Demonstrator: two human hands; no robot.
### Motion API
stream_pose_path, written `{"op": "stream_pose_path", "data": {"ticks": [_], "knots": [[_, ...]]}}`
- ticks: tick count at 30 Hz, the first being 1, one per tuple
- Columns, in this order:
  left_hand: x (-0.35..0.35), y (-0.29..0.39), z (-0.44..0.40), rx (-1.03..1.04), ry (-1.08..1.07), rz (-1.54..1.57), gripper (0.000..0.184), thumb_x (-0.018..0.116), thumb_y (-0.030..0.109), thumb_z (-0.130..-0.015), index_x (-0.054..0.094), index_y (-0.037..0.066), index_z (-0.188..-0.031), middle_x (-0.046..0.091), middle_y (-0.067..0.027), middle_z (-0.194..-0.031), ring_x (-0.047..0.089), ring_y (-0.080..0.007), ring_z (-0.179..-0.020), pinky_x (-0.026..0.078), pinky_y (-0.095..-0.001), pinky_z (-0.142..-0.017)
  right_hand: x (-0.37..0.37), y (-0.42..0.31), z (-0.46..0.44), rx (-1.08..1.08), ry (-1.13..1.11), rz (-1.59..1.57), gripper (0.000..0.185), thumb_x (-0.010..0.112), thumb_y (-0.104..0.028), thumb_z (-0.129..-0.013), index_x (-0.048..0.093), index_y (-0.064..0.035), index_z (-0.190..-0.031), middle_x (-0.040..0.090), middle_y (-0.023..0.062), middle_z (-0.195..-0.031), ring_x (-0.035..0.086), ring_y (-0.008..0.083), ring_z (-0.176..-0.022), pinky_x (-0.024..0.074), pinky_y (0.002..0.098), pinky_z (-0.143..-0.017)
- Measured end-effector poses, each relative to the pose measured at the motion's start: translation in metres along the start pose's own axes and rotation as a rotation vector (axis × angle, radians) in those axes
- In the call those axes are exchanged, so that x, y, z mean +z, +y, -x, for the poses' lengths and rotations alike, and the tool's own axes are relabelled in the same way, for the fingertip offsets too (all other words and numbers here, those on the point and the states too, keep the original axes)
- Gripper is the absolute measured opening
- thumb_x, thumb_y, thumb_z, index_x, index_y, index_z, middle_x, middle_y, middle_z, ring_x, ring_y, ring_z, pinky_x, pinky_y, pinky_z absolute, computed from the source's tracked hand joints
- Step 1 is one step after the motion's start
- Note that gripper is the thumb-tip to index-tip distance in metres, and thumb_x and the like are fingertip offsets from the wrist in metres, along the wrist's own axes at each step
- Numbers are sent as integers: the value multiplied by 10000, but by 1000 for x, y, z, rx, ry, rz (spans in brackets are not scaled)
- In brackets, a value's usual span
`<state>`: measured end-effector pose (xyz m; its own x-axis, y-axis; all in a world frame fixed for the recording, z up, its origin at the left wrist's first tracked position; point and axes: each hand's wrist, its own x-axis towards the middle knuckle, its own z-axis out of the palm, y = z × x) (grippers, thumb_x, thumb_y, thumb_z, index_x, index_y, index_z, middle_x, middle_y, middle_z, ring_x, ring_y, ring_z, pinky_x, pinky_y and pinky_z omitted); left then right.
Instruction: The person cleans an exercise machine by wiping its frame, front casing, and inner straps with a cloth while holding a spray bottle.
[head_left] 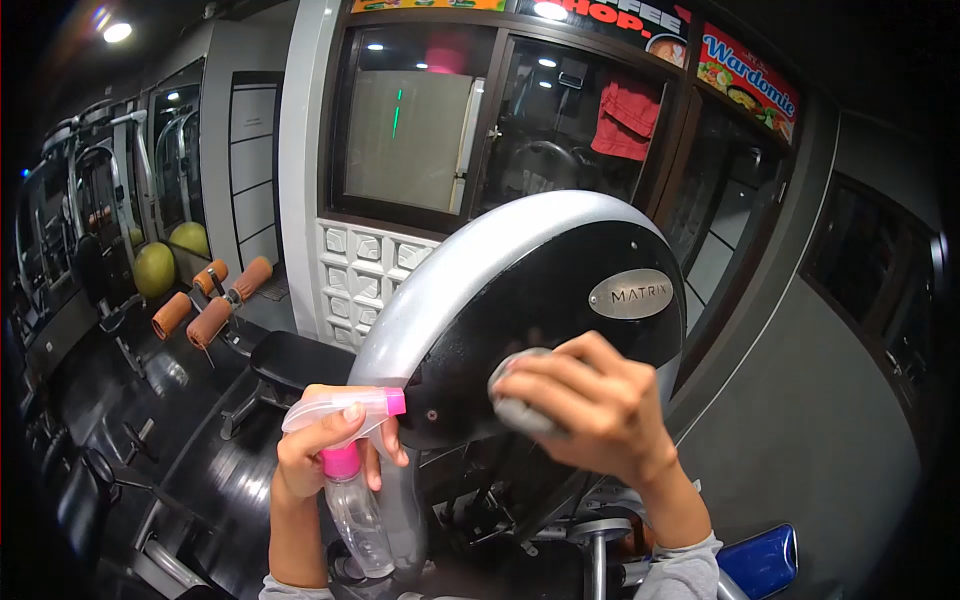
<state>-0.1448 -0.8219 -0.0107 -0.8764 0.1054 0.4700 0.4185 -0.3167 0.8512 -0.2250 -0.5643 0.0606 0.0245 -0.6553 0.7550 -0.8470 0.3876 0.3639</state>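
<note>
My left hand point(325, 440) is wrapped round the neck of a clear spray bottle point(358, 520) with a pink collar and a pink nozzle. The nozzle points right, toward a black machine cover point(520, 310) with a silver rim and a MATRIX badge point(632, 293). In my right hand point(605, 405) is a bunched grey cloth point(520, 390), held against or just in front of the cover's lower middle; whether it touches I cannot tell. My fingers hide part of the cloth.
Behind the machine stand a glass-fronted booth point(410, 130) and a white patterned block wall point(350, 270). On the left are a bench with orange foam rollers point(212, 318) and a green exercise ball point(154, 270). A blue pad point(760, 562) lies low on the right, near a grey wall point(790, 430).
</note>
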Motion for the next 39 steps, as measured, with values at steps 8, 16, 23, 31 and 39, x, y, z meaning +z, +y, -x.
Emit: {"op": "stream_pose_path", "data": {"ticks": [8, 16, 23, 31, 39], "knots": [[3, 3, 1, -20, 16, -38, 482, 533, 337, -877, 641, -132, -853, 678, -203, -744, 636, -217, -471, 511, -255, -429, 22, -40, 13, -13, -35, 34, 280, 786, -132, -671, 740, -171, -945, 704, -32, -961, 627, 148, -766, 532, 248, -614], [20, 23, -15, -24, -30, -203, 459, 557, 342, -884, 663, -105, -876, 674, -162, -754, 636, -197, -503, 493, -250, -458, -4, -4, 35, 64, 12, 35, 320, 794, -127, -650, 725, -181, -957, 697, -48, -953, 640, 143, -800, 548, 261, -606], [32, 33, -38, -47, -58, -325, 443, 573, 343, -885, 668, -90, -883, 669, -117, -727, 637, -183, -485, 489, -245, -472, 1, -8, 35, 185, 90, 177, 335, 797, -92, -643, 725, -159, -963, 703, -31, -963, 633, 155, -782, 551, 273, -615], [35, 47, -64, -53, -79, -383, 448, 577, 358, -886, 663, -77, -822, 661, -129, -686, 636, -195, -462, 484, -255, -440, 3, -8, 53, 156, 91, 24, 331, 790, -100, -650, 737, -167, -970, 707, -40, -987, 637, 153, -807, 550, 257, -654], [23, 45, -80, 18, -60, -249, 485, 484, 391, -878, 636, -62, -795, 657, -195, -691, 649, -230, -464, 504, -264, -411, -12, 16, 42, 377, 164, 63, 368, 803, -60, -616, 720, -155, -963, 714, -2, -975, 656, 201, -809, 552, 311, -667]]}}
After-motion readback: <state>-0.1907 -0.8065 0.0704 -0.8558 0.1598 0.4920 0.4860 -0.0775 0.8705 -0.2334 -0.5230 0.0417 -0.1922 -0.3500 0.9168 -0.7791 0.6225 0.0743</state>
